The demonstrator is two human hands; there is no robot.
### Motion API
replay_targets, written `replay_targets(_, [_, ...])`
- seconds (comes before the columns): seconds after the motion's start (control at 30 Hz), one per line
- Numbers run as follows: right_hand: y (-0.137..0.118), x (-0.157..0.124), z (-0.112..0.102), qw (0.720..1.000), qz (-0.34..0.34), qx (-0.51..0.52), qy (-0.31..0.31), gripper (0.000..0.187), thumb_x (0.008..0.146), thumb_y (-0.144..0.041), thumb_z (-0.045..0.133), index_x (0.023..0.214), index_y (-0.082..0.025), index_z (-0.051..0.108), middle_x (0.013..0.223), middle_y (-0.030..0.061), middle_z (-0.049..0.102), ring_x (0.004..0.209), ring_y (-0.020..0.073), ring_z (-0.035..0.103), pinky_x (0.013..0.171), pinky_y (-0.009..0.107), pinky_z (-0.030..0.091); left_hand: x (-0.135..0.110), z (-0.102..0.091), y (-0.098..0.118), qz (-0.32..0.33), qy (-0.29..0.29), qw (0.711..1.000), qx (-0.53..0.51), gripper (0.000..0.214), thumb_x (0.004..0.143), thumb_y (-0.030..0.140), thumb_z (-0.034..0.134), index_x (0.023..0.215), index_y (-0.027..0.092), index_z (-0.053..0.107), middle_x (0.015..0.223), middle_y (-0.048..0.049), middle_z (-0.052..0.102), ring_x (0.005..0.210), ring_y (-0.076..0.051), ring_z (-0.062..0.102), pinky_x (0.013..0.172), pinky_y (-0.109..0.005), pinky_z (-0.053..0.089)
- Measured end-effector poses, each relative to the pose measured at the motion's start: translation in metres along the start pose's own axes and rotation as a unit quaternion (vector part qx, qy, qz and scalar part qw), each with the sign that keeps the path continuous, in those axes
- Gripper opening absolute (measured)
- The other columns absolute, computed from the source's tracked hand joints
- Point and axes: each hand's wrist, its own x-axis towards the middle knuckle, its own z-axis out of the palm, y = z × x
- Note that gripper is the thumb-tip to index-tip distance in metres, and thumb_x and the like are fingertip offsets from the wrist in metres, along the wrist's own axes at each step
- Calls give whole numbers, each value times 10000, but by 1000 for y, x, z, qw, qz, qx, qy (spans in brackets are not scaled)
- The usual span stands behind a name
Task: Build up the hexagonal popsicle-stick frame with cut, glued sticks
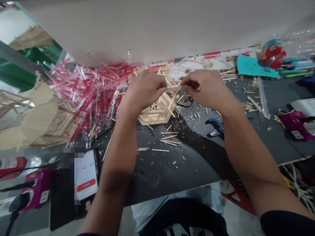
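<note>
A framework of stacked thin wooden sticks point(155, 118), roughly hexagonal, stands on the dark tabletop point(162, 167). Above its far right part, my left hand point(144, 91) is closed, thumb and fingertips pinching one end of a wooden stick point(173, 88). The stick's other end is at the fingertips of my right hand point(208, 87), which is also pinched closed. Whether the stick touches the framework is hard to tell. Behind my right hand's fingers lies a small dark lump point(185, 101). Loose sticks point(169, 142) are scattered in front of the framework.
Red-and-clear plastic wrappers point(91, 95) heap up left, beside another stick construction point(41, 121). A phone point(87, 177) and a purple power strip point(40, 188) lie front left. Blue-handled pliers point(216, 127), stick scraps, a turquoise note point(256, 67) and another purple strip point(296, 124) are right.
</note>
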Motion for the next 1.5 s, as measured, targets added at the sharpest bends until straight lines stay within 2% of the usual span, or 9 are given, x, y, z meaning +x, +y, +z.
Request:
replay_targets(0.1, [-2,0,4,1000,9,14,0,169,910,-186,656,988,-228,800,926,68,769,893,257,703,935,438,535,0,-1,2,-9,-7,1000,8,250,962,282,606,1015,255,848,982,-64,838,1071,-295,750,1046,-450,550])
replay_targets(0.27, [-4,3,12,999,25,21,7,107,955,-309,709,952,-255,803,933,78,778,923,286,714,934,457,523,0,-2,5,-18,-9,1000,9,246,965,285,611,1006,249,850,985,-76,840,1076,-310,750,1038,-467,551])
replay_targets(0.47, [-2,3,13,1000,18,19,0,155,966,-317,668,984,-274,815,909,73,777,936,291,705,940,456,524,0,-2,2,-3,-1,1000,5,232,961,288,623,1012,275,849,967,-54,848,1061,-287,754,1000,-424,559])
replay_targets(0.73, [-1,3,8,1000,12,-6,-16,182,915,-227,655,957,-272,826,869,63,767,862,273,693,911,451,540,0,-4,0,-27,-16,999,7,227,979,289,642,1034,259,861,1010,-82,846,1110,-323,761,1044,-473,543])
replay_targets(0.97, [9,0,-5,998,51,4,-23,268,862,-126,643,984,-223,862,872,63,800,830,245,739,910,450,587,-11,-22,-5,-29,0,999,-19,307,979,311,591,1111,290,867,1040,-72,866,1033,-308,772,992,-489,586])
replay_targets(1.17, [20,-5,-20,997,72,-37,-10,269,884,-118,646,994,-199,877,893,87,830,841,250,770,940,474,615,-21,-43,-1,-56,11,998,-7,320,962,163,572,1097,263,845,1045,-25,876,1040,-270,774,1052,-471,597])
replay_targets(1.3, [26,-7,-29,993,101,-58,-25,244,933,-194,666,1048,-217,880,921,81,837,926,300,805,978,503,637,-29,-52,-1,-92,70,993,-17,308,860,37,597,972,187,842,972,-42,871,944,-201,804,997,-403,641])
replay_targets(1.37, [26,-8,-32,991,117,-59,-32,235,939,-207,674,1049,-227,880,935,83,840,966,316,816,1015,511,636,-35,-56,-1,-124,123,983,-59,276,864,46,624,944,208,833,946,-50,867,886,-196,813,914,-397,679])
replay_targets(1.5, [25,-7,-33,983,159,-78,-44,255,936,-162,637,1010,-198,878,944,95,840,978,312,821,1037,508,629,-49,-62,-4,-174,256,943,-127,184,860,75,710,905,216,818,885,-39,856,790,-204,821,785,-392,709])
